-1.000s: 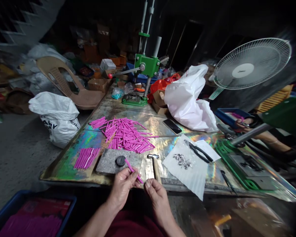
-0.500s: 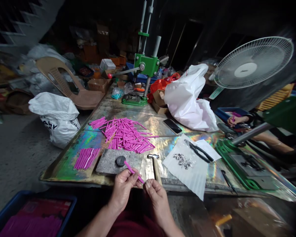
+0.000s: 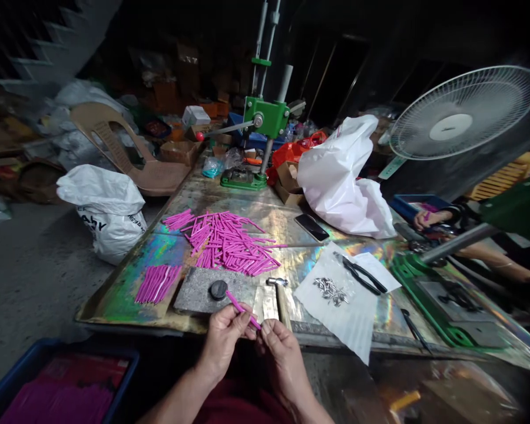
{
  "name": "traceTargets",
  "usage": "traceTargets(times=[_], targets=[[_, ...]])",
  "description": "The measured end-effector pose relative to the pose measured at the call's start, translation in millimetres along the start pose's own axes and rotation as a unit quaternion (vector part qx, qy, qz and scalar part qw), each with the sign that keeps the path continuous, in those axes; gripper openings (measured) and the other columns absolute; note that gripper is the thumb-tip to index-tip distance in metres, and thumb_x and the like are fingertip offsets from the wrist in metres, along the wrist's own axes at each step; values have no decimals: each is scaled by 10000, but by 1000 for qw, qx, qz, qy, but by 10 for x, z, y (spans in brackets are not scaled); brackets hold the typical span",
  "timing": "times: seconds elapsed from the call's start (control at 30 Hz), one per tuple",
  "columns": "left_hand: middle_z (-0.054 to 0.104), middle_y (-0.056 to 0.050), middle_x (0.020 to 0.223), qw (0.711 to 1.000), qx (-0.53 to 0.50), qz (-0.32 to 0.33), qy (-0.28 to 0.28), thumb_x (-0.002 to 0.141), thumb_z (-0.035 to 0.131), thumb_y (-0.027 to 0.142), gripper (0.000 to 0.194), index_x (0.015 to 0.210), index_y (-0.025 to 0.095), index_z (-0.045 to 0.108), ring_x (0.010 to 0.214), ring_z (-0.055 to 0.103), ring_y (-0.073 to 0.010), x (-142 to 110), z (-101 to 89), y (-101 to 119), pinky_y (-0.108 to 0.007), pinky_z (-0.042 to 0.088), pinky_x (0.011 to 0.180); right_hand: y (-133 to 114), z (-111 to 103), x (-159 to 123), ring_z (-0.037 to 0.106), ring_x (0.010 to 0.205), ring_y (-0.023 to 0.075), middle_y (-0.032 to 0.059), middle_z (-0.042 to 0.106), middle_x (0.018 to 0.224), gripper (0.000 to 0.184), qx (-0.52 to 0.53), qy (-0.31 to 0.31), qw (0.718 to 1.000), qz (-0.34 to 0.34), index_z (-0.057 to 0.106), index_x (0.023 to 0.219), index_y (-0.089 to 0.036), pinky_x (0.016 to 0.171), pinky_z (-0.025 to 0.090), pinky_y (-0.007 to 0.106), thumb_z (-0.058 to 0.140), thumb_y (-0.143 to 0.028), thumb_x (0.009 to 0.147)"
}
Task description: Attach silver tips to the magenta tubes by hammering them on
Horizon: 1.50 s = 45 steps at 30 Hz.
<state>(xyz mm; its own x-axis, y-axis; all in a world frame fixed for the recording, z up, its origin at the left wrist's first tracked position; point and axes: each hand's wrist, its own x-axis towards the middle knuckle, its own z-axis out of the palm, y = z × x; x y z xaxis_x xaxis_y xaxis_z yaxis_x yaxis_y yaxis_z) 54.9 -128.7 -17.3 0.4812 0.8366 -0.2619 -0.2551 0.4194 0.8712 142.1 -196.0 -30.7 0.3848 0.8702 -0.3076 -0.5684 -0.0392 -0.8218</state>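
A thin pink tube (image 3: 236, 301) slants in front of me, held between the fingers and thumb of my left hand (image 3: 225, 333). My right hand (image 3: 280, 344) is closed in a pinch at the tube's near end; what lies between its fingertips is hidden. Just beyond my hands, a round dark metal block (image 3: 219, 290) rests on a grey stone slab (image 3: 194, 292). A hammer (image 3: 282, 300) lies to the right of the slab. Loose pink tubes (image 3: 229, 241) form a heap behind it, and a neat row of pink tubes (image 3: 158, 284) lies to its left.
White sheeting (image 3: 353, 318) carries small metal pieces (image 3: 331, 291) and black-handled pliers (image 3: 364, 275). Behind are a phone (image 3: 311, 227), a white bag (image 3: 342, 182) and a green hand press (image 3: 267, 118). Another press base (image 3: 441, 312) stands at right, near another person's hand (image 3: 428, 219).
The right fingertips have come right up against the tube's near end, closing the small gap there. The whole view has shifted slightly. The left hand keeps its hold.
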Motion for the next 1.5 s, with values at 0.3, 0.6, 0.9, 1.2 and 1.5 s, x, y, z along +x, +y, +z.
traceTargets(times=[0.3, 0.6, 0.9, 1.2, 1.5], targets=[[597, 15, 605, 999, -37, -11, 22, 605, 699, 376, 283, 708, 137, 589, 511, 538, -90, 2, -24, 81, -192, 461, 470, 31, 11, 98, 223, 466, 79, -85, 327, 490, 337, -75, -13, 997, 2, 420, 600, -196, 466, 170, 214, 622, -455, 670], [610, 17, 554, 992, -7, 90, 87, 619, 678, 320, 222, 685, 137, 570, 408, 496, -64, 160, -328, 281, -170, 395, 415, -47, -68, 40, 251, 463, 83, -70, 367, 508, 343, -93, -5, 996, 7, 442, 575, -189, 455, 192, 214, 576, -477, 704], [606, 33, 535, 955, 134, 225, 138, 661, 598, 255, 104, 648, 153, 583, 396, 501, -69, 380, -629, 375, -185, 420, 451, 38, -278, -18, 285, 453, 80, -65, 379, 507, 330, -67, 45, 996, 47, 465, 585, -185, 447, 212, 206, 617, -466, 667], [560, 46, 477, 945, 175, 238, 140, 666, 560, 237, 84, 639, 161, 585, 468, 545, -102, 380, -601, 355, -187, 432, 475, 130, -324, -5, 292, 431, 75, -71, 392, 485, 340, -57, 68, 994, 60, 464, 586, -191, 420, 200, 194, 644, -477, 628], [600, 23, 547, 941, 205, 230, 142, 680, 546, 224, 87, 629, 165, 584, 440, 519, -92, 393, -605, 334, -195, 427, 473, -76, -432, -3, 324, 474, 101, -55, 375, 523, 331, -197, 67, 978, -33, 483, 586, -197, 452, 286, 219, 586, -500, 671]])
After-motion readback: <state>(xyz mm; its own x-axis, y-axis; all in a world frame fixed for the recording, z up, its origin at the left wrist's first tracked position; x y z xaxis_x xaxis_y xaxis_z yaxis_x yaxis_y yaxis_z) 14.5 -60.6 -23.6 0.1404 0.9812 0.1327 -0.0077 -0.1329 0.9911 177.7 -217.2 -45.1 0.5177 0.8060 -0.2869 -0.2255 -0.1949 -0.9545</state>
